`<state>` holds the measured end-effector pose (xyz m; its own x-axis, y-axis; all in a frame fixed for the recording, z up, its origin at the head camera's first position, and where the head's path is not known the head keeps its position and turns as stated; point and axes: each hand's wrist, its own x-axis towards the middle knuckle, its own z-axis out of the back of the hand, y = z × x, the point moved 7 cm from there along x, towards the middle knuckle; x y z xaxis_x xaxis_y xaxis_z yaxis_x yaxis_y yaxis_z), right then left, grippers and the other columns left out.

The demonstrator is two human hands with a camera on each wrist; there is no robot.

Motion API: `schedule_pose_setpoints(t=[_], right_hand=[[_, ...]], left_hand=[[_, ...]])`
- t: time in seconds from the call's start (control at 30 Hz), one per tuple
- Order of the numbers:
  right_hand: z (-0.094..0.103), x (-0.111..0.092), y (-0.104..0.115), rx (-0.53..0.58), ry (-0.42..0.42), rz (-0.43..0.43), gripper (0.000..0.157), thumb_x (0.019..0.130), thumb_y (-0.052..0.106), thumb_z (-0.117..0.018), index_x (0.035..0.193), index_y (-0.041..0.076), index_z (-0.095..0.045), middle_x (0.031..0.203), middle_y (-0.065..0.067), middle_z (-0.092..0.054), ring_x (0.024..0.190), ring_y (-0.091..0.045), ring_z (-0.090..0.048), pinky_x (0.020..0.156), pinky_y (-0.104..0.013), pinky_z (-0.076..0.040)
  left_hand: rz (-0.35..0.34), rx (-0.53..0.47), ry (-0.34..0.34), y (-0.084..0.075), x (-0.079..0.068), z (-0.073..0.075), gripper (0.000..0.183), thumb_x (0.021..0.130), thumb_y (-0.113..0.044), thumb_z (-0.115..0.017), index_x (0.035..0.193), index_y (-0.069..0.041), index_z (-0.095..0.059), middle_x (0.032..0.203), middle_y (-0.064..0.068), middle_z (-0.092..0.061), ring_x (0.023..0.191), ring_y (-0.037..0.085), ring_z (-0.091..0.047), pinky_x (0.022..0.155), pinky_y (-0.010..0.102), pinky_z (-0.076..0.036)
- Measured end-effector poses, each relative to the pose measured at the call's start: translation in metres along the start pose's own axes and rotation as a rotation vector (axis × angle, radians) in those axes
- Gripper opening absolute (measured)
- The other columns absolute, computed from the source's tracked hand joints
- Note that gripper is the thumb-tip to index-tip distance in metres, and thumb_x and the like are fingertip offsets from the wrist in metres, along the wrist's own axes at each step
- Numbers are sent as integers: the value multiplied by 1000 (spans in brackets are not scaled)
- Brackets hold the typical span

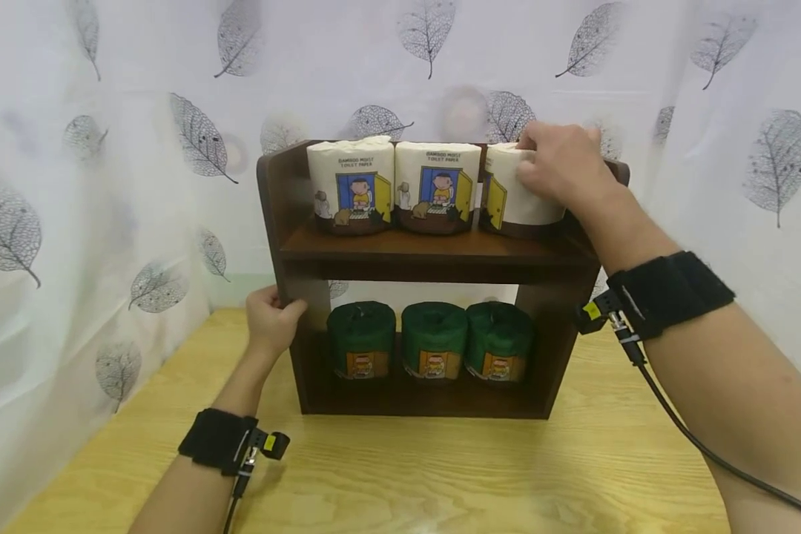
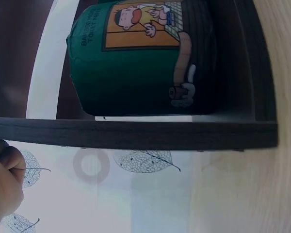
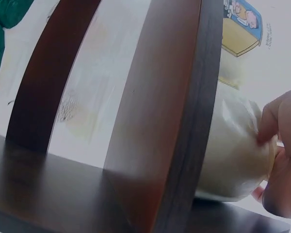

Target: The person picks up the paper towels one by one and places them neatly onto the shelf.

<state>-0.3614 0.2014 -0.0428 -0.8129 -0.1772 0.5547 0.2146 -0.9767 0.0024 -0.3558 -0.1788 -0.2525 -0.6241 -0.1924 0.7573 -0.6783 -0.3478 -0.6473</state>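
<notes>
A dark brown two-tier wooden shelf (image 1: 400, 254) stands upright on the table. My right hand (image 1: 564, 163) grips the top of the right-hand white toilet paper roll (image 1: 530, 196) on the upper tier, its printed door turned to the left. In the right wrist view, fingers and thumb are around the end of this roll (image 3: 233, 150). My left hand (image 1: 270, 320) holds the edge of the shelf's left side panel (image 2: 136, 134), thumb in front. Two more white toilet paper rolls, a left one (image 1: 351, 167) and a middle one (image 1: 437, 167), sit beside the gripped roll with pictures facing forward.
On the lower tier stand three green toilet paper rolls: left (image 1: 361, 326), middle (image 1: 434, 326) and right (image 1: 500, 330). The light wooden table (image 1: 427, 475) extends in front of the shelf. A white curtain (image 1: 347, 67) with grey leaf prints hangs behind and at the sides.
</notes>
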Motion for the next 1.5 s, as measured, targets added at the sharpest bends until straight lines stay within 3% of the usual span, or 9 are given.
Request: schedule_pose_setpoints(t=[0.13, 0.27, 0.4, 0.6, 0.7, 0.83, 1.1, 1.27, 1.5], right_hand=[[1, 2, -5, 60, 15, -5, 34, 74, 7, -40, 105, 6, -53, 104, -19, -58, 93, -39, -47, 90, -56, -32], [-3, 3, -8, 101, 41, -7, 31, 76, 0, -42, 106, 3, -50, 105, -20, -54, 95, -36, -44, 78, -48, -44], [-7, 5, -5, 29, 4, 63, 27, 76, -3, -44, 102, 0, -51, 103, -20, -54, 98, -36, -42, 83, -49, -39], [-4, 2, 1, -197, -60, 243, 25, 77, -2, -52, 101, 4, -52, 103, -18, -50, 99, -38, -40, 81, -58, -34], [-1, 2, 3, -231, -14, 313, 30, 74, 0, -57, 103, 6, -51, 102, -17, -48, 98, -37, -42, 83, -60, -30], [10, 5, 3, -223, 68, 314, 41, 70, -2, -58, 109, 8, -51, 110, -18, -48, 103, -36, -42, 87, -62, -24], [33, 2, 14, -165, -270, 298, 33, 90, 18, -37, 113, 1, -54, 114, -20, -54, 109, -37, -45, 86, -55, -34], [20, 2, 20, -178, -207, 202, 51, 98, 39, -25, 122, 1, -48, 114, -22, -50, 105, -39, -43, 86, -59, -31], [-1, 3, 29, -206, 25, 157, 42, 97, 32, -15, 108, 7, -47, 101, -13, -48, 92, -33, -41, 85, -64, -21]], left_hand=[[7, 2, 19, 15, 1, 0, 12, 65, 3, -56, 70, 9, -65, 54, 1, -58, 43, 7, -46, 41, 19, -39], [39, 103, 74, 17, -5, 2, 8, 67, -3, -58, 62, 2, -62, 47, -3, -48, 41, 12, -41, 40, 24, -36], [85, 278, 173, 21, -14, 3, 22, 72, -12, -57, 53, -5, -49, 44, -3, -38, 41, 17, -37, 38, 32, -32], [82, 532, 341, 19, -17, -2, 33, 84, -29, -51, 58, -9, -48, 51, 1, -42, 46, 20, -40, 41, 35, -35], [82, 628, 453, 14, -18, -2, 38, 89, -35, -45, 61, -10, -47, 53, 3, -42, 47, 20, -40, 41, 35, -34], [65, 685, 553, 10, -18, 0, 43, 93, -40, -38, 63, -11, -45, 55, 2, -39, 48, 19, -40, 44, 35, -34], [36, 714, 566, 12, -17, 5, 46, 95, -41, -35, 61, -12, -43, 53, 2, -38, 48, 19, -40, 46, 36, -35], [14, 700, 561, 10, -17, 0, 44, 95, -40, -34, 62, -12, -44, 54, 2, -40, 49, 19, -41, 46, 36, -36], [19, 676, 541, 7, -18, -3, 42, 95, -38, -35, 64, -11, -45, 55, 2, -42, 49, 19, -42, 44, 36, -36]])
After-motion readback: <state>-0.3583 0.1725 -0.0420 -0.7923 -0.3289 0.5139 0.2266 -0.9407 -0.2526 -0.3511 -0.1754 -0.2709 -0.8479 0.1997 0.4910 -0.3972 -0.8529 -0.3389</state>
